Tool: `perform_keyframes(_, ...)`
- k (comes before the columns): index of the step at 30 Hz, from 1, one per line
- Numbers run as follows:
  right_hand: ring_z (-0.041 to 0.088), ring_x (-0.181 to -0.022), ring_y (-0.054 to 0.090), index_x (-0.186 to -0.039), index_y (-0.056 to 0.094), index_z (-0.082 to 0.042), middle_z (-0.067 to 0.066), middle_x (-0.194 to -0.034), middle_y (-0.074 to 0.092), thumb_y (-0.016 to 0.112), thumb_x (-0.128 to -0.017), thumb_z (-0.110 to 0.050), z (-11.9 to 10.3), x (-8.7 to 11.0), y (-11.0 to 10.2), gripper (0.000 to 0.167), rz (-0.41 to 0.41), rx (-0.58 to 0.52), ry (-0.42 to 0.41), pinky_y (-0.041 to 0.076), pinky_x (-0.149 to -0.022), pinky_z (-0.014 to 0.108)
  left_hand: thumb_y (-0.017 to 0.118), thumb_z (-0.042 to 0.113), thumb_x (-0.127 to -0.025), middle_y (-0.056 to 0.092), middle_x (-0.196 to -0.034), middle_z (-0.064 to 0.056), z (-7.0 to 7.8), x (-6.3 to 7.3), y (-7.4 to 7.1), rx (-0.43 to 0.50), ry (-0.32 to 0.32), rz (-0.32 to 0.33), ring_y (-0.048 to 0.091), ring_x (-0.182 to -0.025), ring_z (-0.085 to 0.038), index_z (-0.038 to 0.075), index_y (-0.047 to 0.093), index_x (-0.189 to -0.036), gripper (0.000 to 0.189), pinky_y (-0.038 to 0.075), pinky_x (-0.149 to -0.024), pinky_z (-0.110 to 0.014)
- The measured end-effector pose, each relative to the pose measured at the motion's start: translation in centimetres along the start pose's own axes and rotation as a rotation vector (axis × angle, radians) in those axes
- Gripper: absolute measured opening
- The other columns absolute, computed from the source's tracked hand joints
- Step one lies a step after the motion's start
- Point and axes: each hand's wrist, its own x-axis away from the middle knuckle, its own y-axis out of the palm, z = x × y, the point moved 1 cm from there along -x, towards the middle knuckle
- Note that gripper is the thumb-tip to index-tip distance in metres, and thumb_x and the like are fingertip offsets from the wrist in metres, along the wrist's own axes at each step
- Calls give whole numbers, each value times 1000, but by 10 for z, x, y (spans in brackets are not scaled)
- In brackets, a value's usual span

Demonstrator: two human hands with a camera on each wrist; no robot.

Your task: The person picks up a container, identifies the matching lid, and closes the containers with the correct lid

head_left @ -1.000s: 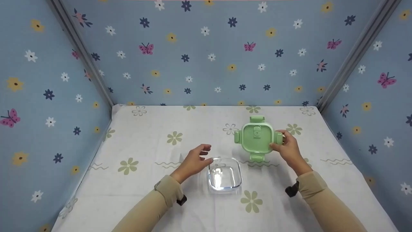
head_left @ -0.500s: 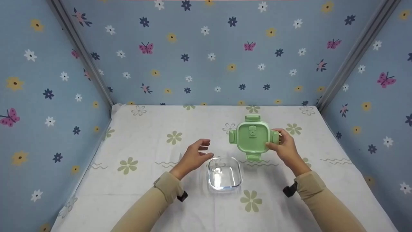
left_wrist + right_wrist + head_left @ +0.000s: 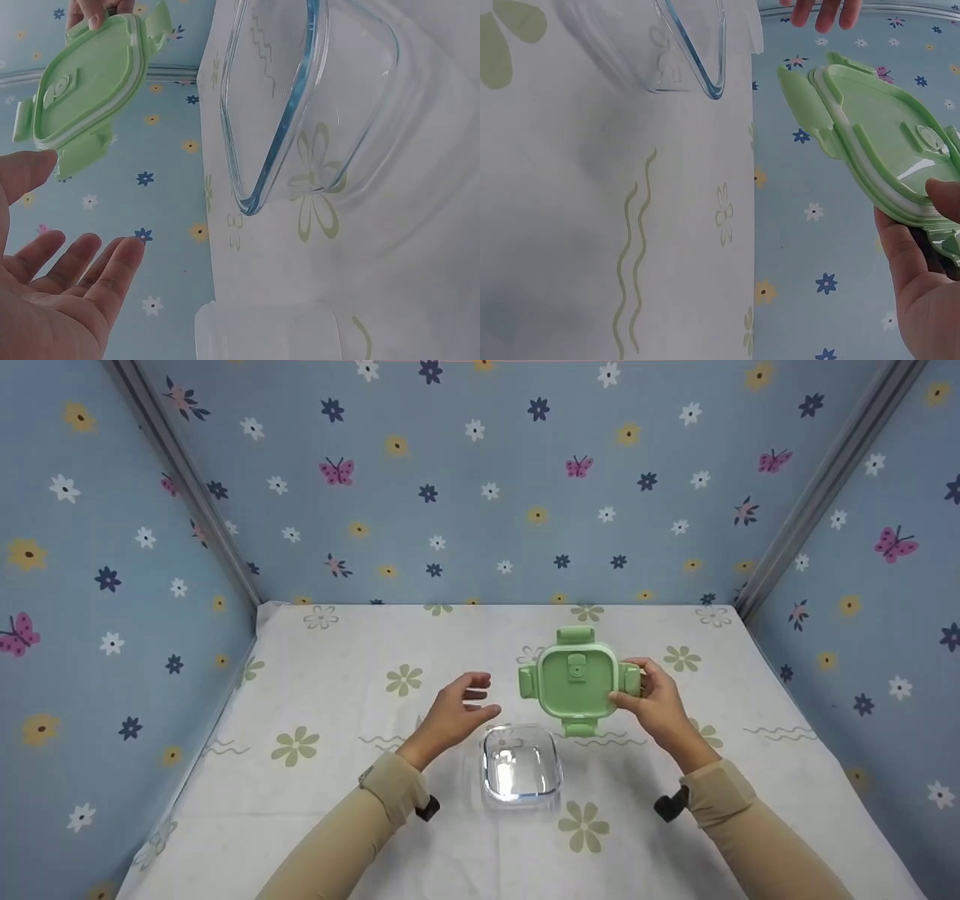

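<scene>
My right hand (image 3: 660,706) pinches the edge of a green plastic lid (image 3: 577,682), thumb on its face and fingers behind. The lid is held up above the table, its four-sided shape ringed by flared locking flaps and a pale seal along its rim, as the right wrist view shows. My left hand (image 3: 454,716) holds nothing; its fingers are spread and loosely bent, thumb apart, to the left of the lid. Just below both hands, a square clear glass container (image 3: 523,795) stands on the table without a cover, also large in the left wrist view.
A white cloth (image 3: 300,825) with green flowers covers the table. Beyond my left hand, a whitish translucent object (image 3: 266,330) stands on it, mostly hidden in the head view. Blue patterned walls (image 3: 480,457) with grey corner posts (image 3: 810,502) enclose the back and sides.
My right hand has carried the lid leftward, closer to the left hand and the glass container. My left hand has risen slightly away from the container's rim. The container has stayed put.
</scene>
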Motion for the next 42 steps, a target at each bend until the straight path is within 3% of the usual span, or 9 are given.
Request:
perform_keyframes(9, 13, -101, 74, -138, 54, 6, 11, -118, 73, 76, -90, 12, -4, 4, 8, 54, -22, -18, -23, 64, -86, 27, 78, 14, -99, 64, -147, -21, 1, -3, 1, 21, -23, 0, 66, -133, -41, 0, 59, -146, 53, 58, -110, -50)
perform_keyframes(24, 14, -97, 75, -135, 55, 9, 8, -111, 74, 75, -88, 17, -10, 10, 22, 52, -53, -71, -72, 65, -84, 28, 79, 10, -96, 63, -144, -26, 6, -5, 3, 115, -7, -43, 66, -132, -43, -4, 57, -147, 58, 57, -112, -49)
perform_keyframes(33, 16, -95, 74, -132, 54, 9, 7, -108, 74, 74, -87, 18, -11, 11, 31, 50, -85, -116, -85, 65, -83, 29, 80, 8, -95, 66, -137, -23, 7, -6, 7, 157, 23, -47, 70, -124, -38, -6, 58, -144, 56, 62, -105, -40)
perform_keyframes(42, 21, -95, 73, -131, 54, 10, 10, -107, 74, 76, -87, 15, -10, 13, 36, 50, -108, -100, -100, 65, -82, 29, 78, 2, -95, 70, -121, -23, 8, -5, 7, 136, 72, -24, 74, -106, -31, -6, 66, -131, 39, 65, -91, -32)
